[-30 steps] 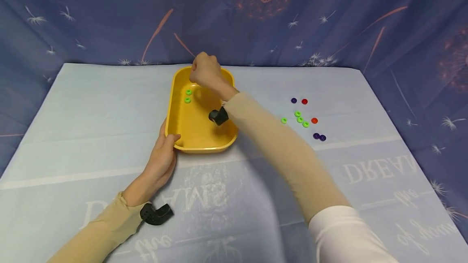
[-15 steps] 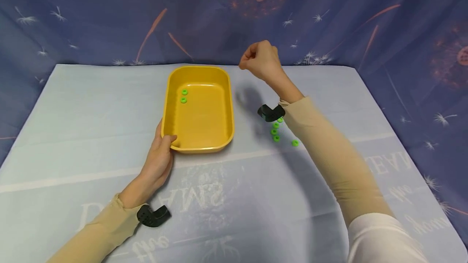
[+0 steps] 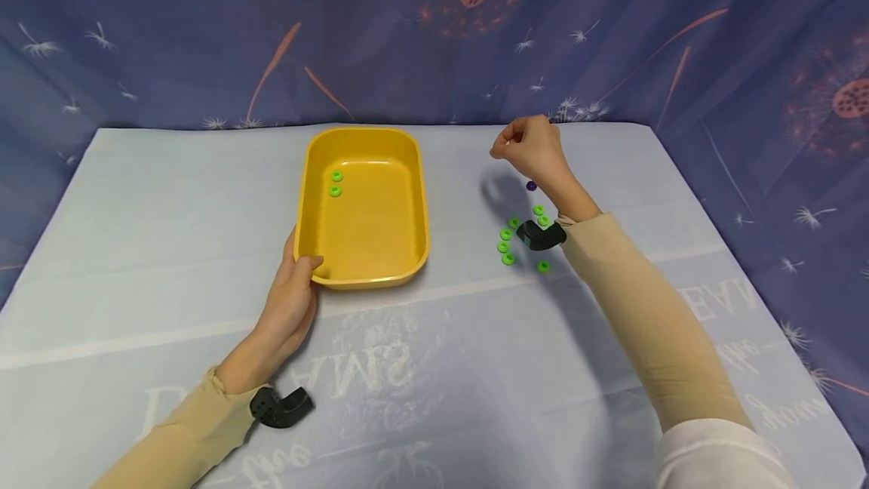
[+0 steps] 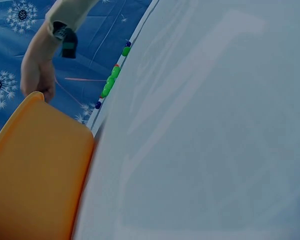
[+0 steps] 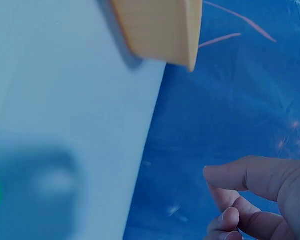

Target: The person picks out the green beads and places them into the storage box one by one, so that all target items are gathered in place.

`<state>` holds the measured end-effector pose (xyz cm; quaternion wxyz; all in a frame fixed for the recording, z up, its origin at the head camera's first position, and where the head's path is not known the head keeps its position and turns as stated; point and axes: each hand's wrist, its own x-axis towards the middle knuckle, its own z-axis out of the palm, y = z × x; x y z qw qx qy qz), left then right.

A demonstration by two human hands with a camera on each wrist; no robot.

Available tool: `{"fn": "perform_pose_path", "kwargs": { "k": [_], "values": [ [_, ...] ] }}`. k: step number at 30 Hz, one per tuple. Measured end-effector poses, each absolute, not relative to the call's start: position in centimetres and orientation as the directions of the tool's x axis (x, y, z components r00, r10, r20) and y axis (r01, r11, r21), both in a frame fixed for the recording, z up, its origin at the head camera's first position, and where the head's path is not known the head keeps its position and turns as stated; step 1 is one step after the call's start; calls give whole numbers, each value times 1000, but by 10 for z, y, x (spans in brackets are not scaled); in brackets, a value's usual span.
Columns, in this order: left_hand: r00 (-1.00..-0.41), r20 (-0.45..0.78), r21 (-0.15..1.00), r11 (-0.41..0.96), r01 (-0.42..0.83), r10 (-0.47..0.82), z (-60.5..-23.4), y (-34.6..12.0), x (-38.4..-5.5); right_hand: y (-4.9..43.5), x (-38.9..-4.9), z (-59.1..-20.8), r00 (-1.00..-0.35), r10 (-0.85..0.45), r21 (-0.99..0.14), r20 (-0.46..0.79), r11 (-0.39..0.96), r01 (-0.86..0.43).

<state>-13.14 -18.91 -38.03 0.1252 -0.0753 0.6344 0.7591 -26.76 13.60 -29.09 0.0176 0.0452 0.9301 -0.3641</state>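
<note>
Head view: A yellow tray [image 3: 373, 229] was found on the counter [image 3: 176, 247], left of centre in the frame. Its lower left corner was grasped by the left hand [image 3: 288, 296], the thumb laid over the rim. Two green rings [image 3: 336, 176] were noted inside the tray, at its left side. Loose green rings [image 3: 505, 235] and a purple ring [image 3: 532, 186] were seen right of centre. The right hand [image 3: 535, 148] was held above the counter near the purple ring, its fingers loosely curled; no ring could be made out in its grip.

Left wrist view: The tray's outer wall was shown at lower left, with the right hand seen beyond its rim. Further rings, small red pieces [image 4: 117, 65] among them, were lined along the counter's edge at upper centre-left.

Right wrist view: Thumb and fingers were observed at lower right, with nothing visible between them. A blurred green ring was cut by the left edge.

The step in hand was judged to be the collecting of rings into the tray. A lowering of the right hand and a fine fingertip pinch on one ring were considered to be called for, with the tray held steady.
</note>
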Motion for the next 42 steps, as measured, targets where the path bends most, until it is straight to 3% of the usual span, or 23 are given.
{"fn": "perform_pose_path", "kwargs": {
  "k": [13, 25, 34, 42],
  "values": [
    [-958, -272, 943, -172, -284, 94, -380, -188, -131, 174, -245, -315, -990, 127, -668, -59, 732, 134],
    [-957, -273, 942, -173, -287, 100, -381, -188, -130, 200, -231, -331, -970, 181, -669, -162, 702, 243],
    [-957, -268, 943, -175, -284, 107, -380, -188, -130, 212, -226, -344, -969, 202, -647, -145, 722, 247],
    [-958, -265, 944, -173, -280, 107, -380, -188, -130, 220, -226, -351, -959, 189, -610, -212, 741, 281]
  ]
}}
